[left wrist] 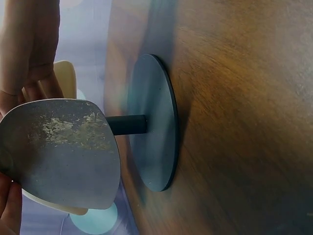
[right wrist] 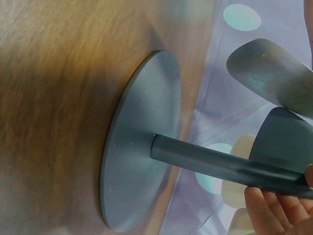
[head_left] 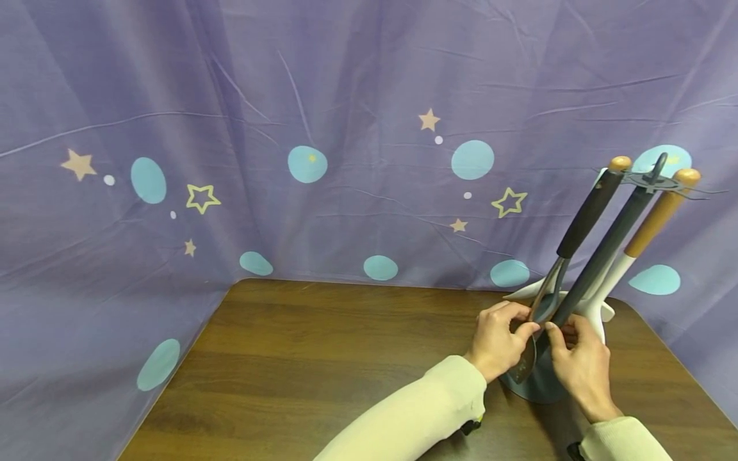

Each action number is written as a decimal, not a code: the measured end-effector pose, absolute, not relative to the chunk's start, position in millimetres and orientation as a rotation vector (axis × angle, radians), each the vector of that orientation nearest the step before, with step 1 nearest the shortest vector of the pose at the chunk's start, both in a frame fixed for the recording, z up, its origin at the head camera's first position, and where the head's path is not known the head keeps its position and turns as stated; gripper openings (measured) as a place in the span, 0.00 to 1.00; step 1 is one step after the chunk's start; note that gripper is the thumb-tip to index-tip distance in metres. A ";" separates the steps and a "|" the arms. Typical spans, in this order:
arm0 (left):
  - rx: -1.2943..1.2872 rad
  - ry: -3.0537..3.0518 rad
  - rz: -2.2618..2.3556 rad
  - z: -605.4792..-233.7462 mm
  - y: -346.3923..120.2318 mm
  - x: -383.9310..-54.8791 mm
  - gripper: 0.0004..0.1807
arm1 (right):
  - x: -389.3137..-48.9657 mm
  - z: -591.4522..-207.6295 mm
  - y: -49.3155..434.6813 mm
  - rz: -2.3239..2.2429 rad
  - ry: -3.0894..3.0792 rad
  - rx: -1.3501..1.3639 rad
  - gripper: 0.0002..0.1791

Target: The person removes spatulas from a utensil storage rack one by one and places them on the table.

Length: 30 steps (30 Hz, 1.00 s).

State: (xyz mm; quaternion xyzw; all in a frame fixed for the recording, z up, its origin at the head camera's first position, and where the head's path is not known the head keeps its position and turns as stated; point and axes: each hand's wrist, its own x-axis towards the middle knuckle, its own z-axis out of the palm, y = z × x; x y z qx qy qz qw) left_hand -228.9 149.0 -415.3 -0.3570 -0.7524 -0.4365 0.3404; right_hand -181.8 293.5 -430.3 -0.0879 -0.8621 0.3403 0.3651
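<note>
A dark grey utensil stand has a slim pole [head_left: 611, 246] rising from a round base [right wrist: 139, 147]. My left hand [head_left: 500, 336] pinches the edge of a metal spatula [left wrist: 63, 152] low on the stand, its worn blade facing the left wrist camera. That spatula's black handle [head_left: 589, 214] leans up to the hook ring [head_left: 654, 182]. On the other side, my right hand [head_left: 583, 368] grips the pole, with fingers [right wrist: 271, 210] and thumb around it. Just behind the metal blade shows a grey utensil head [right wrist: 283, 142].
White utensils hang around the pole, one with a wooden-coloured handle [head_left: 657, 221]. The stand is on the right side of a brown wooden table [head_left: 323, 346]. Behind the table hangs a purple curtain [head_left: 357, 83] printed with stars and dots.
</note>
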 end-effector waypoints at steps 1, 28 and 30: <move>-0.928 -1.959 -1.133 -415.4 148.5 -229.0 0.09 | -181.9 -430.3 293.2 0.874 -2.217 -0.226 0.09; -0.923 -1.923 -1.158 -417.4 135.5 -231.5 0.09 | -185.9 -432.0 281.2 0.888 -2.213 -0.224 0.10; -0.920 -1.925 -1.165 -417.0 134.5 -231.3 0.09 | -186.0 -431.4 280.1 0.889 -2.211 -0.215 0.10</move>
